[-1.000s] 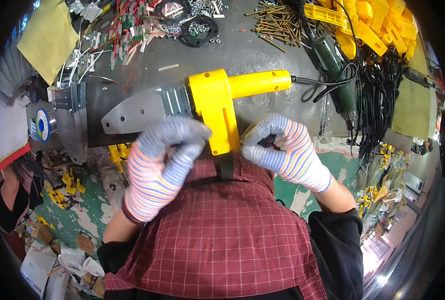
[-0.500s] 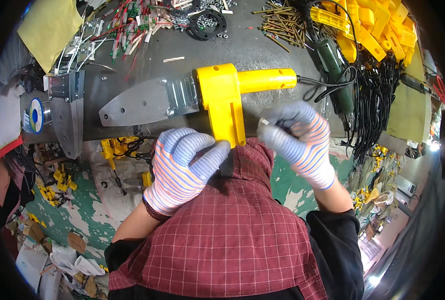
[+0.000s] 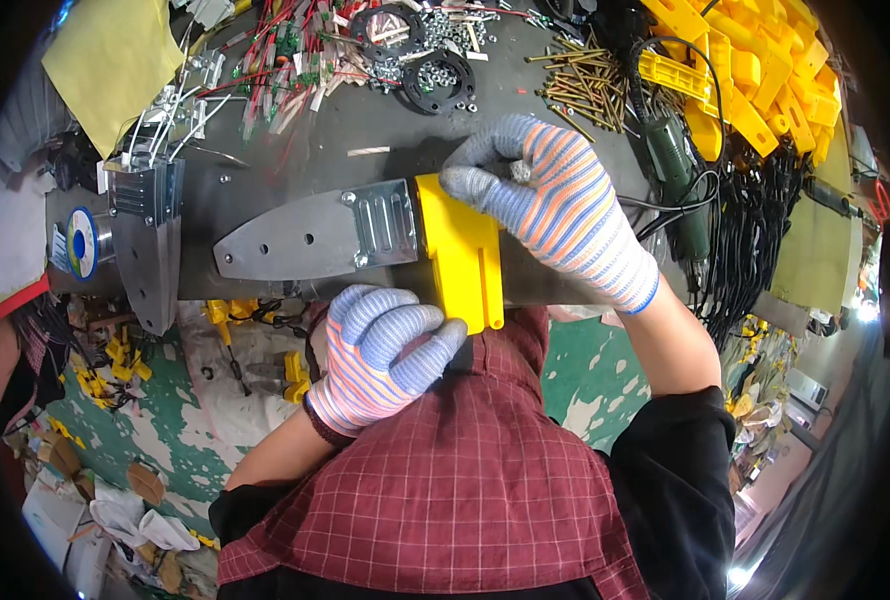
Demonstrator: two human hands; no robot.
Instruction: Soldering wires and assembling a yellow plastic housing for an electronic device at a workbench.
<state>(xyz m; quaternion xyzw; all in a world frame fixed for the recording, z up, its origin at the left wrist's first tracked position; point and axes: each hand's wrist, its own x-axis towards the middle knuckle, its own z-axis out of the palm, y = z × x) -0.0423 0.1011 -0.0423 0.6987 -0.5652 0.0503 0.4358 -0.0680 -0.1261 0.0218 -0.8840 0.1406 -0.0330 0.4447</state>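
Note:
A yellow plastic tool housing (image 3: 460, 265) lies at the bench edge, with a tapered grey metal plate (image 3: 290, 240) extending from its left side. My left hand (image 3: 380, 345), in a striped knit glove, is closed on the housing's lower end, thumb and fingers against its left side. Over the housing's top end is my gloved right hand (image 3: 555, 200), its thumb and forefinger pinched close to the yellow surface. A small silvery bit shows within the curled fingers; its kind is unclear. That hand hides the housing's handle and part of its top.
Across the back lie red-wired parts (image 3: 295, 70), loose nuts around a black ring (image 3: 438, 82), long brass-coloured screws (image 3: 590, 85) and yellow housings (image 3: 765, 70). A green power tool (image 3: 677, 165) and black cords (image 3: 750, 220) are at right. Left stand another metal plate (image 3: 145, 250) and a wire spool (image 3: 82, 243).
My right hand has moved up and left, from beside the housing to its top end. The housing appears slightly lower in view, with my left hand still on it.

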